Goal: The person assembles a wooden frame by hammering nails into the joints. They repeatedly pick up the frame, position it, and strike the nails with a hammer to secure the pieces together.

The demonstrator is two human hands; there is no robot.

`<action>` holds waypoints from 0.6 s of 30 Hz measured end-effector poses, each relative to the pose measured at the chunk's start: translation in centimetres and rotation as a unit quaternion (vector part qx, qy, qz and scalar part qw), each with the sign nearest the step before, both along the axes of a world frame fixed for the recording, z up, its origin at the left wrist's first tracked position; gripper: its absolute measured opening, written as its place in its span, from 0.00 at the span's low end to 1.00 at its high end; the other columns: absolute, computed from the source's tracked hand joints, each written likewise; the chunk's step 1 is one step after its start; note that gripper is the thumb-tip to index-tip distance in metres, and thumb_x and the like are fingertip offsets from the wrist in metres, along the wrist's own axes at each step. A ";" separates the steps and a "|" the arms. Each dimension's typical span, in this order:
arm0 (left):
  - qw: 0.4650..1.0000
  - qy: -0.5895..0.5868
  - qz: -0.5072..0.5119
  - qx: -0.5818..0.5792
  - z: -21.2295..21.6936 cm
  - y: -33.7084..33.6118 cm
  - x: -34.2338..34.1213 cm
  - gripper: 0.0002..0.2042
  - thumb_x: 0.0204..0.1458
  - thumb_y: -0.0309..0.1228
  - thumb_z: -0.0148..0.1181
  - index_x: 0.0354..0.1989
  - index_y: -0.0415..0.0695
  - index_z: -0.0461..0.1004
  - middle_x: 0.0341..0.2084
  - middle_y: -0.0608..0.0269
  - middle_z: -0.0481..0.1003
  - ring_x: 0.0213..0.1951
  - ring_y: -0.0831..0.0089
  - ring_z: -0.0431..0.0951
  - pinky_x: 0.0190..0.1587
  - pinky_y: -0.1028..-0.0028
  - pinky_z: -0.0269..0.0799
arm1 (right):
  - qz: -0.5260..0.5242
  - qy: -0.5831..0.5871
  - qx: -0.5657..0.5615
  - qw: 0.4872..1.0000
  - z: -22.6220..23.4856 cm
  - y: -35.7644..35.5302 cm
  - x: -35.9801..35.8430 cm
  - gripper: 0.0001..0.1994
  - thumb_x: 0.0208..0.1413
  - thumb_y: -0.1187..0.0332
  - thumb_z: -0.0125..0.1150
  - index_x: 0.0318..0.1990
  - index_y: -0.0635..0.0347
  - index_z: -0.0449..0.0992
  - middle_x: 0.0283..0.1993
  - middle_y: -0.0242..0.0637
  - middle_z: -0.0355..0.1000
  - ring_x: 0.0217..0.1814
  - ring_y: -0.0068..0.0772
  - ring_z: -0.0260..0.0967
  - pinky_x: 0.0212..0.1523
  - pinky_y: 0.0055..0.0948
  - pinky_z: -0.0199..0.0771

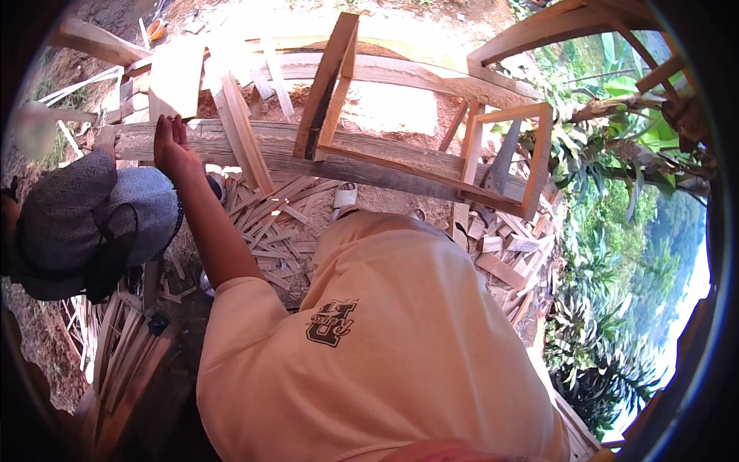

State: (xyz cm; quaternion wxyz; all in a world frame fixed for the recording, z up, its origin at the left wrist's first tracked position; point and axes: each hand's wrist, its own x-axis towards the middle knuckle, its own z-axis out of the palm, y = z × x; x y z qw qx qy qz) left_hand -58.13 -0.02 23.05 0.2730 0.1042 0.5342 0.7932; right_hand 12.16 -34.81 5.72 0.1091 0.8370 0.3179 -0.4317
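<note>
My left arm reaches forward on the left, and my left hand [175, 150] is raised at the near edge of a pale, sunlit board [175, 81]. Its fingers are stretched out with nothing visible in them; whether they touch the board I cannot tell. Under the hand runs a long, rough wooden beam [369, 151]. A wooden frame [427, 183] rests on the beam farther right, with uprights and a small rectangular end. Inside that end a grey handsaw blade [504, 158] stands at a slant. My right hand is out of sight.
At the left, close to my arm, is a person in a grey hat [85, 215]. Narrow timber pieces [248, 138] lean across the beam. Offcuts [269, 223] litter the ground by my feet, with more scraps [516, 254] at the right. Green plants [608, 269] border the right side.
</note>
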 end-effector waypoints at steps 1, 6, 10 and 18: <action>0.999 0.018 -0.022 0.020 2.1 0.0 1.8 0.16 0.63 0.26 0.65 0.57 0.36 0.77 0.49 0.58 0.81 0.49 0.66 0.84 0.54 0.73 0.78 | -0.004 -0.004 0.002 1.000 -0.2 -0.6 1.4 0.17 0.66 0.59 0.59 0.32 0.66 0.78 0.22 0.42 0.75 0.20 0.40 0.76 0.22 0.42 0.76; 0.976 0.066 -0.194 0.067 10.4 -2.2 16.9 0.20 0.63 0.25 0.63 0.62 0.31 0.71 0.56 0.54 0.76 0.55 0.66 0.79 0.59 0.71 0.78 | -0.024 -0.018 -0.007 1.000 -0.5 -5.1 9.2 0.17 0.66 0.59 0.59 0.31 0.66 0.78 0.21 0.41 0.75 0.19 0.40 0.76 0.21 0.42 0.76; 0.930 0.087 -0.351 0.069 12.5 -5.5 33.5 0.14 0.62 0.19 0.62 0.56 0.33 0.77 0.44 0.55 0.82 0.44 0.68 0.84 0.51 0.72 0.82 | -0.041 -0.010 -0.010 0.999 -0.9 -7.5 15.0 0.17 0.66 0.59 0.59 0.31 0.65 0.78 0.21 0.41 0.75 0.18 0.40 0.76 0.21 0.42 0.76; 0.723 0.282 -0.631 -0.003 8.0 -10.9 53.5 0.06 0.59 0.25 0.69 0.43 0.40 0.83 0.37 0.63 0.85 0.41 0.76 0.82 0.50 0.71 0.78 | -0.156 0.023 0.012 0.987 -5.0 -12.0 19.2 0.18 0.66 0.58 0.59 0.34 0.66 0.79 0.26 0.46 0.77 0.24 0.43 0.79 0.25 0.44 0.78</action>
